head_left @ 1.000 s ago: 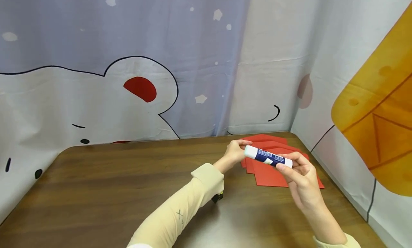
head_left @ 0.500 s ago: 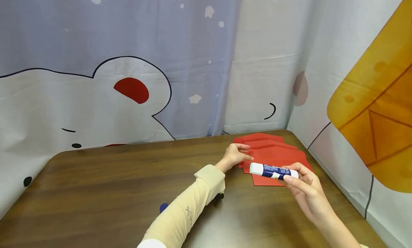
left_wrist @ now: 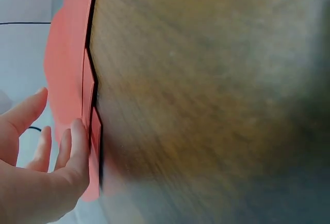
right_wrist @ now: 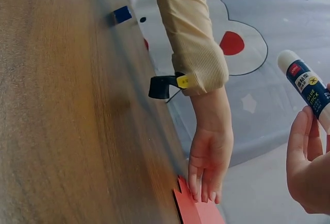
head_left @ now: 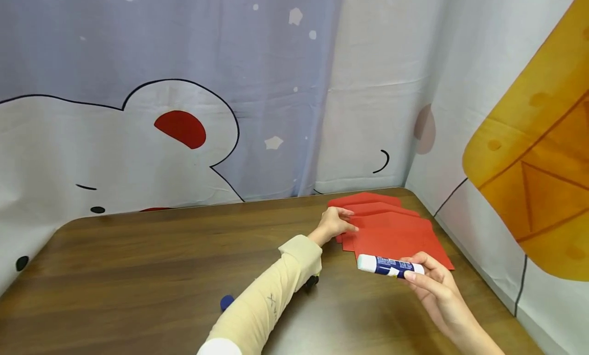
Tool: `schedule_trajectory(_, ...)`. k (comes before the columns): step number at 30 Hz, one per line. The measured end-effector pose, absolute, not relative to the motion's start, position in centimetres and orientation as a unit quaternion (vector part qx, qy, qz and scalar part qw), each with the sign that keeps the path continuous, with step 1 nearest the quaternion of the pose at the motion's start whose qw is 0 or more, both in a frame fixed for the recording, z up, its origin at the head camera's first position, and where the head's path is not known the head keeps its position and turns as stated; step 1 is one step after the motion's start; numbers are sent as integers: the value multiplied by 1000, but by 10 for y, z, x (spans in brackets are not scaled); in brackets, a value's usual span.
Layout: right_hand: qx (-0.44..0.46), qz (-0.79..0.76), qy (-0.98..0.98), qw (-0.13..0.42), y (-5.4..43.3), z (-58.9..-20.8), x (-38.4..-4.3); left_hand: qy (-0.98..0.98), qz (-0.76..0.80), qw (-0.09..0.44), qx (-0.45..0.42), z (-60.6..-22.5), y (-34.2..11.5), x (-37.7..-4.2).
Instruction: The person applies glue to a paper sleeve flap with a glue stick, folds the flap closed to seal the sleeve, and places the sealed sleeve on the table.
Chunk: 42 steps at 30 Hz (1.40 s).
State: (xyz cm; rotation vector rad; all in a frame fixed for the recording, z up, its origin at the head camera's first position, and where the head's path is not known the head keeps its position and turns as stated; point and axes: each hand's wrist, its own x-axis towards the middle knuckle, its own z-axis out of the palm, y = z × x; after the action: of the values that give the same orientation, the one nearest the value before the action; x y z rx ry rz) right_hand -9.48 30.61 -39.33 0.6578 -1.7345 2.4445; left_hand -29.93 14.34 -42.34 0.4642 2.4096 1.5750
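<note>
Several red envelopes (head_left: pixel 391 238) lie overlapped in a fan at the table's far right, their flaps on the far side. At their left edge is my left hand (head_left: pixel 332 223), thumb and fingers spread and loosely extended; in the left wrist view the left hand (left_wrist: pixel 49 167) has fingertips against or very near the envelopes' edges. My right hand (head_left: pixel 442 291) pinches a glue stick (head_left: pixel 390 266) between thumb and fingers. The uncapped glue stick (right_wrist: pixel 308 87) is held above the table, its pale glue end pointing left, in front of the nearest envelope.
A blue cap (head_left: pixel 226 302) sits on the wooden table (head_left: pixel 152 273), partly behind my left sleeve (head_left: pixel 267 298). A black wrist device (right_wrist: pixel 160 86) hangs under the left cuff. Printed curtains (head_left: pixel 276 89) stand along the table's far and right edges.
My right hand has lowered the glue stick toward the near side of the envelopes. The left thumb and fingers have spread apart at the envelopes' left edge. The blue cap has come into view.
</note>
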Motion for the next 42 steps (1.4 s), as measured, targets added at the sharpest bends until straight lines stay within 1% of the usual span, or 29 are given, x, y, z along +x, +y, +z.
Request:
schedule_trajectory(7,215,793,-569,30,308,-394,-91,824,533,123,151,-424,149,-305)
schedule_trajectory(15,199,797,-570,35,307,-394,-90,869,458,81,167,-428,150,-301)
schedule_trajectory(19,190,796,-573,35,305,-394,-91,874,446,75,175,-425,147,-298)
schedule_trajectory(21,188,796,-574,37,303,-394,-92,862,469,89,171,-423,146,-298)
schedule_trajectory(26,187,801,-568,41,299,-394,-95,802,562,148,141,-421,143,-299)
schedule_trajectory(28,185,802,-566,42,298,-394,-95,780,588,165,133,-420,142,-299)
schedule_trajectory(35,187,805,-561,43,296,-395,-97,730,640,198,137,-415,131,-296)
schedule_trajectory(42,196,804,-559,44,295,-394,-98,718,650,202,146,-405,110,-293)
